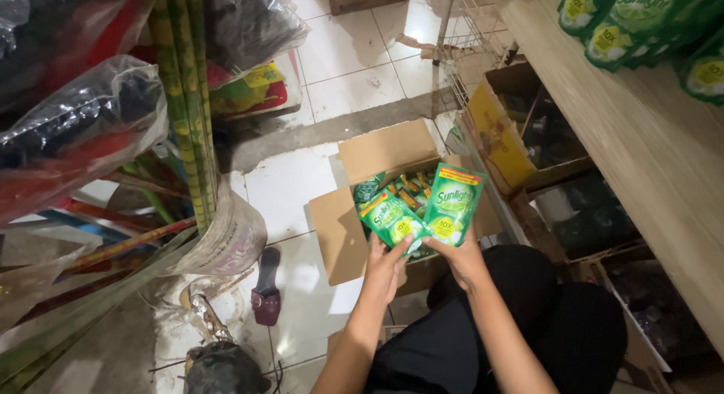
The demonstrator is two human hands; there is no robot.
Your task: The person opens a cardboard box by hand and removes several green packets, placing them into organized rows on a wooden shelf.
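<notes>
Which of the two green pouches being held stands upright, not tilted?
The green pouch in the right hand stands upright and higher; the other pouch, in the left hand, leans left, over the open cardboard box.

White tiled floor (317, 77) (glossy), perhaps wooden shelf (641, 160)

A single head-worn view looks steeply down from above the person's lap, facing forward over the tiled floor (302, 198); it sits close, arms reaching in from the bottom edge. A shelf (641, 160) runs along the right edge.
</notes>
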